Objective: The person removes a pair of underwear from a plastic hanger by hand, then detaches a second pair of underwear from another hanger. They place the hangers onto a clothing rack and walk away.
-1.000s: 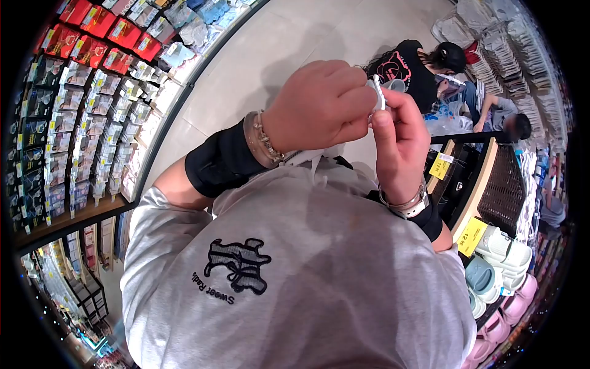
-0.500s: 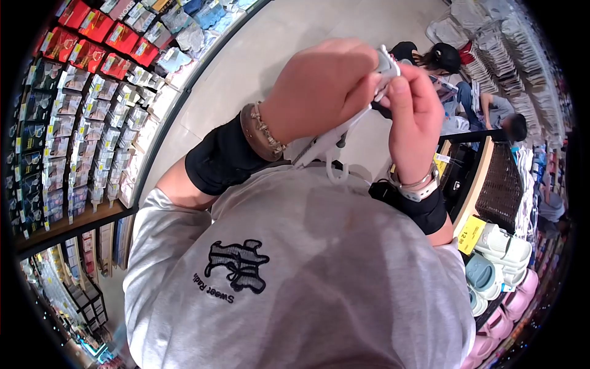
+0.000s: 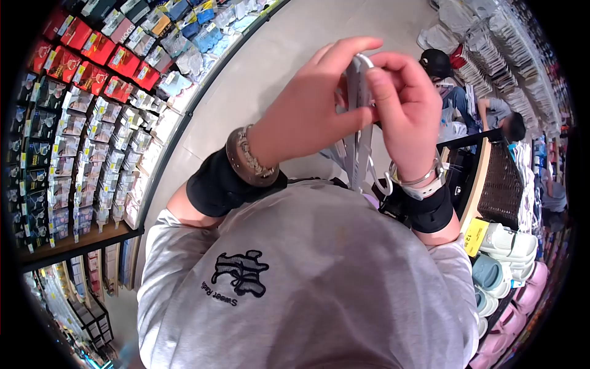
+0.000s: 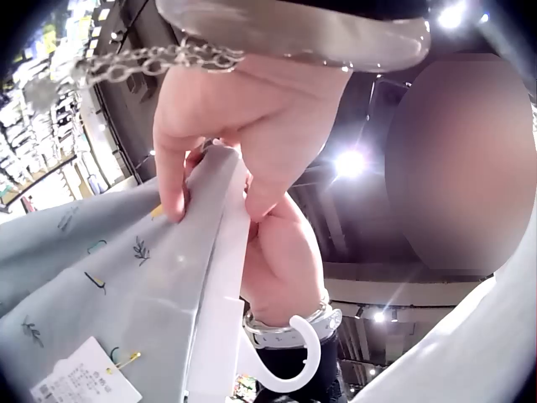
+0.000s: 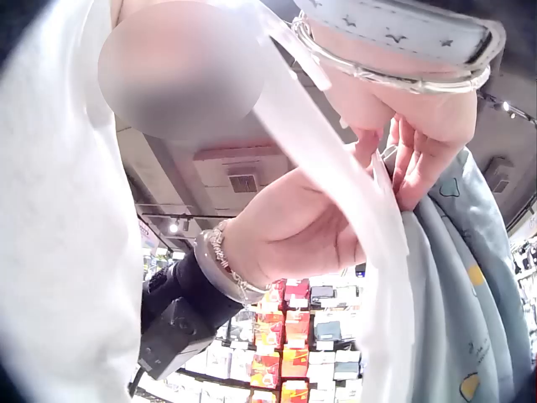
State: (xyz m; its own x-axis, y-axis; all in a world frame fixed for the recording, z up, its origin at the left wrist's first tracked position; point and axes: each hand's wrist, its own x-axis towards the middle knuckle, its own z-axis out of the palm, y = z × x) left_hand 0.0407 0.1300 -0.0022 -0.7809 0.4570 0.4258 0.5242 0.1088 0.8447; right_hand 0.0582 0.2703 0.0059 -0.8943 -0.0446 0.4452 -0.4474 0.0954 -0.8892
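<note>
A pale blue-grey printed garment (image 4: 159,260) hangs along a white plastic hanger (image 4: 222,294), whose hook (image 4: 306,361) curls out below. In the left wrist view a white paper tag (image 4: 88,374) is fastened to the cloth with a yellow tie. My left hand (image 3: 307,111) grips the top of the garment and hanger, thumb on one side and fingers on the other. Across from it my right hand (image 3: 409,114) pinches the same end, its fingertips at the fabric's upper edge in the right wrist view. Seen from the head, the hanger is nearly edge-on.
Shelves of packaged goods (image 3: 92,123) line the left side. To the right are a dark wicker basket (image 3: 501,184), a yellow price sign (image 3: 476,237) and pale and pink slippers (image 3: 504,246). A person in grey (image 3: 501,114) is low by the hanging clothes at upper right.
The hanger has turned edge-on between my hands, with its hook now nearer the right wrist. My left hand has loosened from a closed fist into a wider grip with fingers extended.
</note>
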